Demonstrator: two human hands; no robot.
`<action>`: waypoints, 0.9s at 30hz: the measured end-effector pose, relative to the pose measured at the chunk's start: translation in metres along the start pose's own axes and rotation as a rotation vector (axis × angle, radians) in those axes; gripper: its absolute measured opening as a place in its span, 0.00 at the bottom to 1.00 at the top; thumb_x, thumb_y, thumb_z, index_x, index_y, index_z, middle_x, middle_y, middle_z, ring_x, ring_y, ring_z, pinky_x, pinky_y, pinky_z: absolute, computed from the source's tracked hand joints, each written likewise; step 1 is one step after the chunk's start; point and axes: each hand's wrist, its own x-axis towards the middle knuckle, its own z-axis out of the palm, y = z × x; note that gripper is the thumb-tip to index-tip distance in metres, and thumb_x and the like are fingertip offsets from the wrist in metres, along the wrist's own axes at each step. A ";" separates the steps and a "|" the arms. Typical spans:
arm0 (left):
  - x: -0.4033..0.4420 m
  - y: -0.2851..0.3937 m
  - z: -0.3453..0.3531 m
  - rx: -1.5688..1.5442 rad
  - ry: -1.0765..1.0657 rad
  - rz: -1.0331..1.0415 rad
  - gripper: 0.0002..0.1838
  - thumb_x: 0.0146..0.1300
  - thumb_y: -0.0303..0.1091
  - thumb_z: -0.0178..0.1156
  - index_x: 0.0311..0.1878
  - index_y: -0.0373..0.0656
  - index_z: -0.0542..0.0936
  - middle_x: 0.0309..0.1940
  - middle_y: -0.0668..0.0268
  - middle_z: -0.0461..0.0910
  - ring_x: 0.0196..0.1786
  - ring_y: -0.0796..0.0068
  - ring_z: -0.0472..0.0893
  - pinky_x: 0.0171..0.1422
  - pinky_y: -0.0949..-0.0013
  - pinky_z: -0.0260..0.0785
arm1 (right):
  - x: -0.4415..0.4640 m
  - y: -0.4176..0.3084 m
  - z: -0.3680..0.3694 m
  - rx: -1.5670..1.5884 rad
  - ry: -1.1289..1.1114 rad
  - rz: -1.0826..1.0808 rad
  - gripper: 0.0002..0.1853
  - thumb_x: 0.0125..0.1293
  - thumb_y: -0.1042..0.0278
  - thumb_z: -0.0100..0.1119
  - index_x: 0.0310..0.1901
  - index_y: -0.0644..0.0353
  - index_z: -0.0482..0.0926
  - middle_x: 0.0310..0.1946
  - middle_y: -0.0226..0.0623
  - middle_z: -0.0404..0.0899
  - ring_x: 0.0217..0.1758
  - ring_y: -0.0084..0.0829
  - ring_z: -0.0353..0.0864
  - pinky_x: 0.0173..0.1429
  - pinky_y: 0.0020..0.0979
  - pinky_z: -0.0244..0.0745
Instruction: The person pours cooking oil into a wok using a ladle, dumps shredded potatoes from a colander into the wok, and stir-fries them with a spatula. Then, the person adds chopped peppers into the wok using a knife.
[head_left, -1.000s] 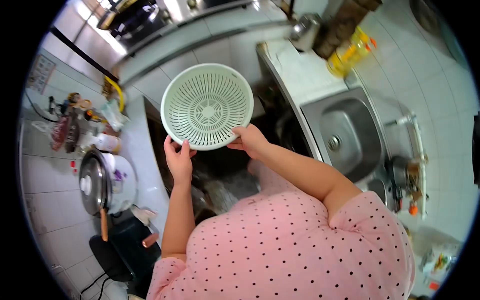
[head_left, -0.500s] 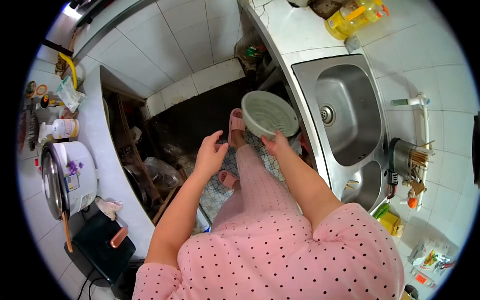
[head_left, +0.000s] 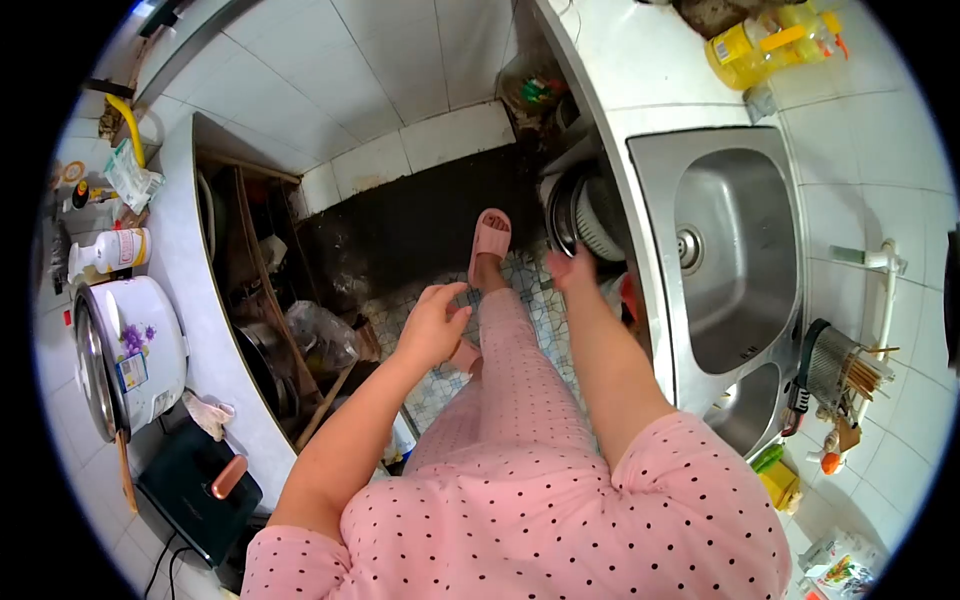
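The pale green slotted basket is partly inside the space under the right counter, tilted beside a round metal rim; the counter edge hides part of it. Just below both is my right hand, its fingers smeared by motion, so any contact is unclear. My left hand hangs over the patterned floor, holding nothing, with thumb and fingers apart.
On the right counter is a steel sink, with yellow bottles beyond it. A rice cooker and a dark green appliance line the left counter. Below that counter, open shelves hold pans and a plastic bag.
The basket went from both hands down to the right, first in my right hand alone, then under the counter. My left hand let go of it. The view has tipped down toward the floor.
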 end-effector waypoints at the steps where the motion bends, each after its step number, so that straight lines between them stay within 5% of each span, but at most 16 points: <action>1: 0.001 0.006 -0.005 0.001 0.018 0.010 0.21 0.62 0.33 0.61 0.59 0.39 0.75 0.52 0.55 0.74 0.46 0.63 0.81 0.52 0.64 0.73 | -0.024 0.009 0.011 -0.039 -0.066 0.052 0.30 0.71 0.47 0.50 0.64 0.64 0.66 0.60 0.54 0.69 0.58 0.48 0.74 0.61 0.45 0.74; 8: -0.011 0.042 -0.082 -0.134 0.223 0.136 0.20 0.63 0.32 0.61 0.58 0.39 0.75 0.52 0.54 0.74 0.43 0.65 0.82 0.51 0.66 0.75 | -0.200 0.025 0.128 -0.526 -0.426 0.003 0.29 0.71 0.56 0.53 0.68 0.61 0.60 0.57 0.51 0.73 0.56 0.45 0.76 0.59 0.42 0.75; 10: -0.018 0.057 -0.117 -0.149 0.298 0.160 0.20 0.64 0.32 0.61 0.58 0.38 0.75 0.54 0.54 0.73 0.44 0.66 0.82 0.51 0.66 0.75 | -0.260 0.019 0.178 -0.542 -0.502 -0.103 0.23 0.72 0.60 0.51 0.64 0.60 0.65 0.52 0.44 0.77 0.47 0.37 0.81 0.46 0.34 0.78; 16: -0.041 0.127 -0.244 -0.190 0.626 0.338 0.17 0.64 0.27 0.59 0.57 0.39 0.76 0.54 0.58 0.73 0.46 0.69 0.81 0.49 0.70 0.75 | -0.412 -0.001 0.306 -0.533 -1.029 -0.371 0.18 0.74 0.63 0.48 0.61 0.61 0.66 0.50 0.41 0.78 0.46 0.34 0.81 0.50 0.34 0.78; 21: -0.034 0.205 -0.383 0.145 0.964 0.584 0.18 0.61 0.25 0.60 0.55 0.40 0.77 0.50 0.60 0.75 0.46 0.68 0.79 0.47 0.70 0.72 | -0.480 -0.043 0.423 -0.488 -1.243 -0.470 0.19 0.73 0.62 0.49 0.60 0.62 0.68 0.50 0.40 0.78 0.46 0.30 0.82 0.48 0.30 0.78; 24: 0.000 0.267 -0.473 0.464 1.163 0.611 0.18 0.60 0.29 0.60 0.54 0.40 0.77 0.51 0.55 0.75 0.48 0.57 0.79 0.52 0.64 0.72 | -0.491 -0.082 0.515 -0.420 -1.312 -0.293 0.21 0.74 0.57 0.47 0.59 0.64 0.64 0.51 0.48 0.75 0.49 0.40 0.80 0.51 0.36 0.79; 27: 0.064 0.304 -0.557 0.627 1.164 0.373 0.20 0.62 0.36 0.59 0.57 0.42 0.76 0.49 0.51 0.77 0.52 0.49 0.77 0.56 0.56 0.70 | -0.503 -0.104 0.585 -0.443 -1.338 -0.031 0.22 0.74 0.55 0.46 0.58 0.63 0.63 0.51 0.52 0.73 0.50 0.46 0.79 0.54 0.42 0.79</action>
